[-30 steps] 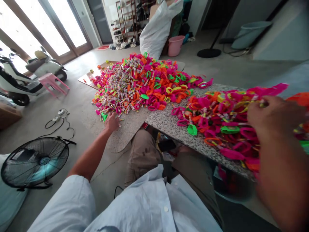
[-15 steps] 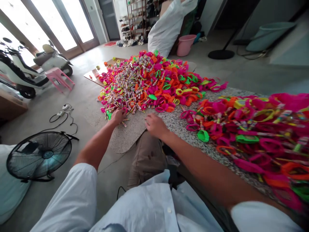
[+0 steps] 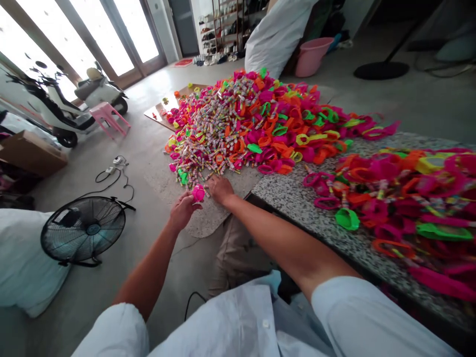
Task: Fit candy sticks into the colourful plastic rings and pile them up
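My left hand (image 3: 181,210) pinches a bright pink plastic toy watch (image 3: 198,193) between thumb and fingers, just above the near edge of the stone slab. To its right, my right hand (image 3: 220,189) is low at the front of the heap, with its fingers curled together among small wrapped candy tubes (image 3: 208,130); whatever lies between the fingertips is hidden. Pink, orange, yellow and green toy watches (image 3: 279,130) make up the right side of the same heap.
A second heap of toy watches and tubes (image 3: 401,173) covers the speckled stone top (image 3: 282,198) at my right. On the floor at left are a black fan (image 3: 84,229), a pink stool (image 3: 107,118) and scooters (image 3: 67,111). A pink bucket (image 3: 313,57) stands behind beside a white sack (image 3: 277,37).
My left hand has come back from the heap's edge and now holds up a pink toy watch. My right hand has moved forward to the tubes. The view has shifted left.
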`<action>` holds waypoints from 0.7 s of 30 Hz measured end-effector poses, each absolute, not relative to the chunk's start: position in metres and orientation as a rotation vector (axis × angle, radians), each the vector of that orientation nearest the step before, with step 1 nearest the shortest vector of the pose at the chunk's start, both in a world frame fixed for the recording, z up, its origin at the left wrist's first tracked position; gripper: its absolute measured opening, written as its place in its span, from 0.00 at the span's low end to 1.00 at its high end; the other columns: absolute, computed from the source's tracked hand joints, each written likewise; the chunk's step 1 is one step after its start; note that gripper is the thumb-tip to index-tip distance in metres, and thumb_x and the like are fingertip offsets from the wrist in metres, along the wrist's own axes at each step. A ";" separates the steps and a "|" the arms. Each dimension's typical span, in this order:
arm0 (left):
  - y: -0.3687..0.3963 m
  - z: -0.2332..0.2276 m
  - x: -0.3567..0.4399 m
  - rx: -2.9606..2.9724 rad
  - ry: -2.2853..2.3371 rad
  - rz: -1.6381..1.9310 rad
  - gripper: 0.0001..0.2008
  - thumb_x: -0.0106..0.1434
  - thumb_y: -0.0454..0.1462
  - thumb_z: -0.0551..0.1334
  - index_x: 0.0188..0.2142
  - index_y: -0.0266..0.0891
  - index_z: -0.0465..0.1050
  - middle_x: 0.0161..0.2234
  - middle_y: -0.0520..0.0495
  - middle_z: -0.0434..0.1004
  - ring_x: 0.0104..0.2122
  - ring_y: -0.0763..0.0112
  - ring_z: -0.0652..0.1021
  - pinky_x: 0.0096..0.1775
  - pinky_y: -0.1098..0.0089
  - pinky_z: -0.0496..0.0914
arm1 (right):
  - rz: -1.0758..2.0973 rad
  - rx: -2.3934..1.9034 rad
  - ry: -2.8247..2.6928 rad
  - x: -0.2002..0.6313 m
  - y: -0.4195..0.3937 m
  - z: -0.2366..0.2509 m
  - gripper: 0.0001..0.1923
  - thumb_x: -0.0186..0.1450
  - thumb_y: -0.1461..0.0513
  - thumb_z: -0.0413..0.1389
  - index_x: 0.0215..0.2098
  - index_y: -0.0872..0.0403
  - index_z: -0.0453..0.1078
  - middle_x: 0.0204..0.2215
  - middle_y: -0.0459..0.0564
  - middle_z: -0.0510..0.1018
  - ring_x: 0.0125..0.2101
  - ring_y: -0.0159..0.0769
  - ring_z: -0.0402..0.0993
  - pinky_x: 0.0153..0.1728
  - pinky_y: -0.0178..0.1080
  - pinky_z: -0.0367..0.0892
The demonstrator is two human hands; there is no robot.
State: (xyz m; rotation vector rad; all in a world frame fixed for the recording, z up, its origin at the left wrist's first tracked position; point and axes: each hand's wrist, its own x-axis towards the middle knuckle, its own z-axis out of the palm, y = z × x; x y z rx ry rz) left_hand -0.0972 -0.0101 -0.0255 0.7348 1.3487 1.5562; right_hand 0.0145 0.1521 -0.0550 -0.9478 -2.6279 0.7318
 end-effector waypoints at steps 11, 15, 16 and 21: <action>0.005 -0.018 -0.005 2.123 1.483 1.476 0.05 0.74 0.35 0.62 0.43 0.37 0.77 0.58 0.34 0.77 0.56 0.64 0.79 0.59 0.60 0.74 | 1.640 -0.828 -1.270 0.144 0.092 -0.022 0.18 0.67 0.47 0.59 0.42 0.52 0.65 0.25 0.41 0.72 0.21 0.32 0.69 0.25 0.36 0.66; 0.016 -0.011 0.033 2.144 1.384 1.455 0.07 0.74 0.34 0.61 0.49 0.37 0.77 0.60 0.32 0.76 0.63 0.62 0.76 0.63 0.58 0.72 | 1.484 -0.772 -1.235 0.185 0.079 -0.013 0.18 0.67 0.48 0.62 0.43 0.52 0.68 0.32 0.45 0.77 0.27 0.32 0.73 0.29 0.36 0.70; 0.017 -0.009 0.040 2.121 1.361 1.452 0.08 0.74 0.34 0.61 0.50 0.37 0.77 0.61 0.32 0.76 0.63 0.61 0.76 0.63 0.58 0.71 | 1.429 -0.771 -1.261 0.194 0.077 -0.012 0.18 0.68 0.49 0.63 0.44 0.52 0.68 0.34 0.46 0.77 0.29 0.32 0.74 0.31 0.36 0.71; 0.018 -0.003 0.065 1.706 1.114 1.390 0.15 0.72 0.42 0.66 0.54 0.37 0.78 0.68 0.31 0.68 0.62 0.56 0.77 0.59 0.60 0.75 | 1.143 -0.844 -1.394 0.223 0.070 -0.012 0.17 0.71 0.49 0.61 0.47 0.52 0.70 0.39 0.49 0.79 0.34 0.34 0.76 0.37 0.37 0.72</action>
